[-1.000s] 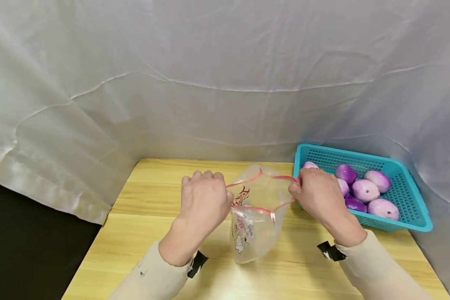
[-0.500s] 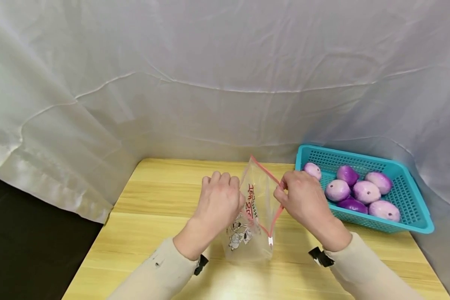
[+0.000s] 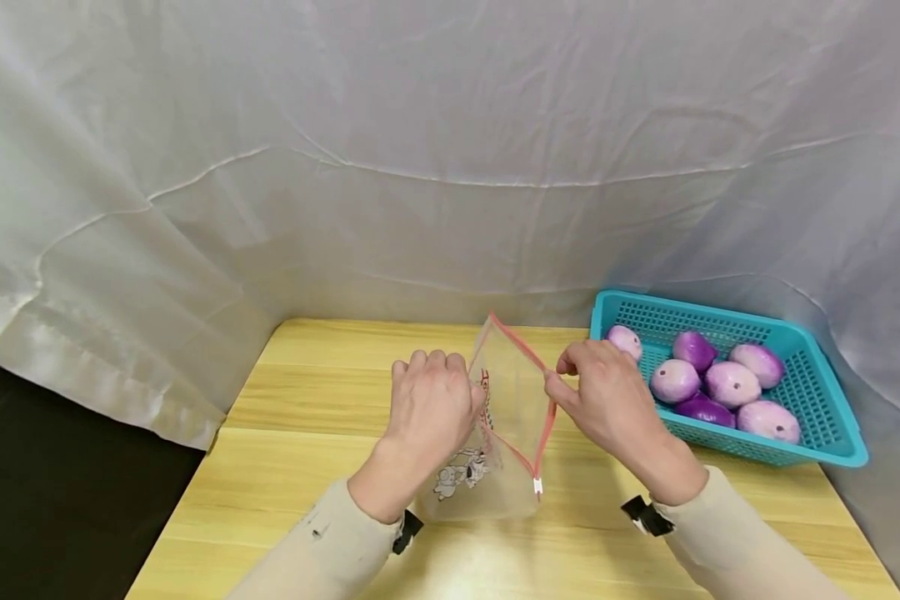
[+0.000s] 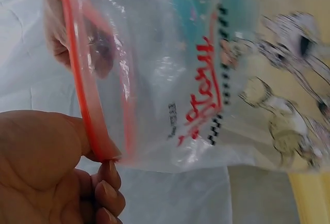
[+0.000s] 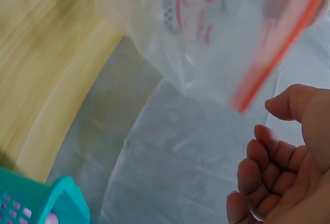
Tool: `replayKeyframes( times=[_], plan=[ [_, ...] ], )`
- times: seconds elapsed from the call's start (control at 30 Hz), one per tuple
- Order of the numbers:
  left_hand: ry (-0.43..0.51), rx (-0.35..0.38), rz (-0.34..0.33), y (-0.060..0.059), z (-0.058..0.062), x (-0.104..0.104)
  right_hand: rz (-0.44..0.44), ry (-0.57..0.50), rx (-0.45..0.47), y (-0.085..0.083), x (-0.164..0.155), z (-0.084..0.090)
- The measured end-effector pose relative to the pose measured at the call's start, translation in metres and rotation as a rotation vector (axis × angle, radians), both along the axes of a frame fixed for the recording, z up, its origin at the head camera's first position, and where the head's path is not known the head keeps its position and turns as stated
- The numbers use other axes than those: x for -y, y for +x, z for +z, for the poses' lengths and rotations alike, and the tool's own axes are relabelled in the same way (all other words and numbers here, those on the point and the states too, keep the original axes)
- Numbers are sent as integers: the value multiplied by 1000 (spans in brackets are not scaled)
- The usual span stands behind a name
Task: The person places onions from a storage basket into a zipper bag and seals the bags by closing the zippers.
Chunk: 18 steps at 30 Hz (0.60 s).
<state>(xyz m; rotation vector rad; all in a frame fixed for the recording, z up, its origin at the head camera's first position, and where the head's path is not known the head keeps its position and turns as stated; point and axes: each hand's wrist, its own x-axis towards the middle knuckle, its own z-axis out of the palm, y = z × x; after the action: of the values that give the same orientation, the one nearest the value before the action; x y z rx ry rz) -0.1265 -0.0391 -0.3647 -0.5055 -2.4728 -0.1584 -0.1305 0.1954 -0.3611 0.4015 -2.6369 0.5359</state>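
Observation:
A clear plastic zip bag (image 3: 513, 417) with a red zip edge, red lettering and cartoon print hangs over the table, its mouth spread apart. My left hand (image 3: 437, 404) pinches one end of the zip edge between thumb and fingers, seen closely in the left wrist view. A white slider (image 3: 537, 486) sits at the near corner of the mouth. My right hand (image 3: 603, 400) is beside the opposite side of the mouth. In the right wrist view its thumb and loosely bent fingers are apart from the bag (image 5: 170, 44), with a gap between them.
A teal plastic basket (image 3: 821, 408) with several purple onions (image 3: 731, 383) stands at the right of the wooden table (image 3: 307, 417). Grey cloth (image 3: 450, 233) hangs behind and at the sides. A dark area (image 3: 60, 492) lies beyond the left edge.
The mouth, earlier held wide from both sides, has narrowed. Both hands came closer together, then the left hand moved slightly left with the bag, and the right fingers have let go of the rim.

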Motion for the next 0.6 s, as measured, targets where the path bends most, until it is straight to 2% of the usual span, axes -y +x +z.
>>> replayKeyframes(
  times=[0.1,0.23,0.4,0.6],
  plan=[
    [19,36,8,0,1,-2,26,-19,-37,-2,-8,1],
    [37,69,3,-1,1,-4,65,18,-153,-11,-30,0],
    [30,92,1,-2,0,-3,85,128,-285,-23,-71,-6],
    [34,95,1,-2,-2,0,64,316,-308,-37,-126,-16]
  ],
)
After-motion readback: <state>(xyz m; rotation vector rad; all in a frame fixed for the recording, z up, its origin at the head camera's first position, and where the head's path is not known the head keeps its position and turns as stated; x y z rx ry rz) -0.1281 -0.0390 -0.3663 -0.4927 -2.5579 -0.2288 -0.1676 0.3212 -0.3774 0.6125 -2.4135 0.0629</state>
